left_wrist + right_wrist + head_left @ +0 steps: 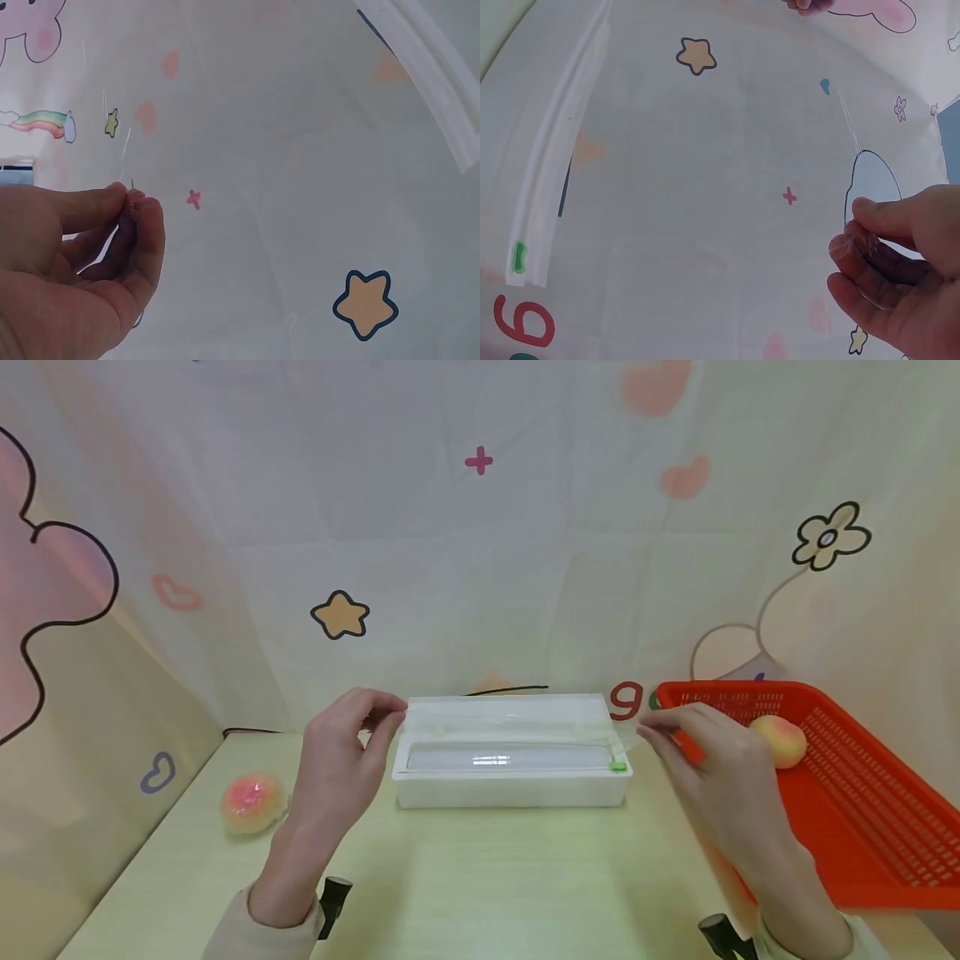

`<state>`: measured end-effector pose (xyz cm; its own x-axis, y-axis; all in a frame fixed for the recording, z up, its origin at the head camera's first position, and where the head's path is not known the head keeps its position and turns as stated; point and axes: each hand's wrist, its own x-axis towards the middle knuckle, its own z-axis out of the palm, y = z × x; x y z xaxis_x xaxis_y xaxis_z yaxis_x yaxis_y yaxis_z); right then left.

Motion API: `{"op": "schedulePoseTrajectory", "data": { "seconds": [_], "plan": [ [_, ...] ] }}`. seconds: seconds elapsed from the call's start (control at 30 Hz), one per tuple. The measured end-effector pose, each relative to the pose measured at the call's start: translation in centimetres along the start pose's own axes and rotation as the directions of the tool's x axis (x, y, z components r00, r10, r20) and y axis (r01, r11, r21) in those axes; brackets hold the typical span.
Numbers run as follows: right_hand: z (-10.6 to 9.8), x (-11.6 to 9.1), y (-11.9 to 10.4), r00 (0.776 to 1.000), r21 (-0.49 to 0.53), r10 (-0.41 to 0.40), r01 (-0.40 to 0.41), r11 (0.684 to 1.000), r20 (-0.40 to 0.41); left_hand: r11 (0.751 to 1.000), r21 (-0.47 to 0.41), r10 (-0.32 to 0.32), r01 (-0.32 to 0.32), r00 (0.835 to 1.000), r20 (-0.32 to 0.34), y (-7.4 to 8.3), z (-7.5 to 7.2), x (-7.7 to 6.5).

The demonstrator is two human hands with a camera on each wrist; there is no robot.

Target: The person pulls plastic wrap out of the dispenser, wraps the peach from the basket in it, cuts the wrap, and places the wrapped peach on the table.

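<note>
A white cling film dispenser box stands at the back of the table, a green slider at its right front corner. Clear cling film spans above the box, almost invisible except for glints and faint creases. At the left end my left hand pinches the film's edge between thumb and fingers. My right hand pinches the other end, where crumpled film shows at the fingertips in the right wrist view. On the left of the table lies a peach with a pink, glossy top.
A red plastic basket stands on the right, right beside my right hand, with another peach inside. Behind the table hangs a printed cloth.
</note>
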<state>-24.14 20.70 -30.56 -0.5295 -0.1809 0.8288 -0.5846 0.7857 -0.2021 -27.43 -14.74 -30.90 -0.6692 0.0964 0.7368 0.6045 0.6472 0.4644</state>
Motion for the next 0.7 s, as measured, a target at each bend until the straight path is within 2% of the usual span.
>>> {"op": "schedulePoseTrajectory", "data": {
  "seconds": [0.17,0.33,0.53,0.7],
  "plan": [
    [-0.5,-0.6,-0.5,1.0,0.005,-0.021,0.021,1.0,-0.002,0.999,-0.035,0.001,0.0,1.0,0.025,0.2,-0.9,-0.6],
    [-1.1,-1.4,-0.7,0.998,0.018,-0.028,0.027,0.999,0.055,0.995,-0.077,-0.057,0.067,0.991,0.122,0.3,-1.7,-1.3],
    [-1.6,-2.2,-1.2,0.99,0.031,-0.008,0.003,1.0,0.139,0.982,-0.086,-0.142,0.168,0.956,0.257,0.4,-2.8,-2.0],
    [-1.8,-3.1,-1.2,0.977,0.081,-0.039,0.022,0.996,0.208,0.977,-0.084,-0.153,0.197,0.914,0.375,0.4,-3.4,-2.5]
  ]
}}
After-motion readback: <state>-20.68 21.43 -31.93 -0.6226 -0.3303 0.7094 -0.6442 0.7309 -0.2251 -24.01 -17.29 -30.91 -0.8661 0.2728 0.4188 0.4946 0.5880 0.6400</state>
